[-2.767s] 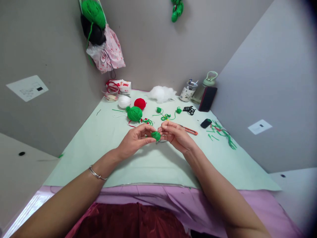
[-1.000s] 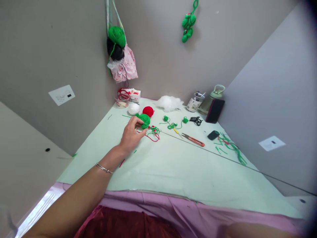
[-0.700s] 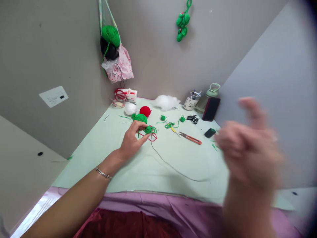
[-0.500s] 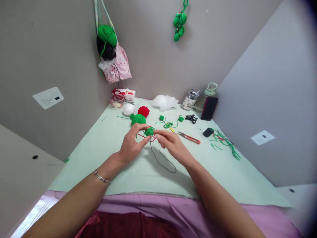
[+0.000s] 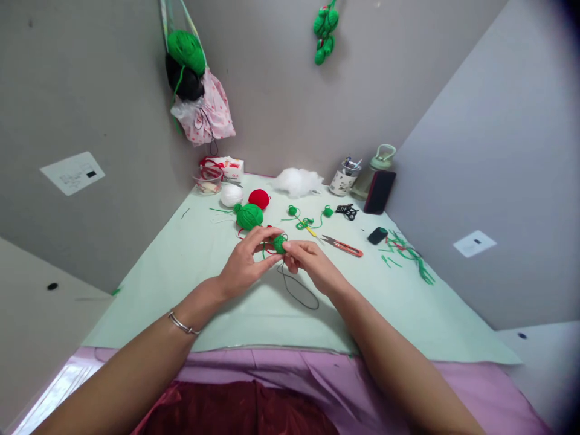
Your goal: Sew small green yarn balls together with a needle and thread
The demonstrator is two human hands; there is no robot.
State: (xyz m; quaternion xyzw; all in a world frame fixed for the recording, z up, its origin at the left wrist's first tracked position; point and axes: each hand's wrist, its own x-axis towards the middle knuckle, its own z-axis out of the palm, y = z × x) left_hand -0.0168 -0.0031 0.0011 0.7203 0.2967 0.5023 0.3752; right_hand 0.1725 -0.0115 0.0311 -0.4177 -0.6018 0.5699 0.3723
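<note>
I see the left hand (image 5: 242,264) pinching a small green ball (image 5: 280,243) over the table (image 5: 254,326); the right hand (image 5: 312,261) touches its side, and I can't tell whether it grips anything. Dark thread (image 5: 312,309) loops below. The print on the wall card (image 5: 72,173) and red-and-white box (image 5: 232,170) is too small to read.

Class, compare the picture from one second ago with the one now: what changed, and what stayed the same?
The right hand, then out of view, has returned to the small green piece. The dark thread, pulled taut toward the right then, now forms a slack loop. The left hand still holds the small green piece; the orange-handled snips stayed put.
</note>
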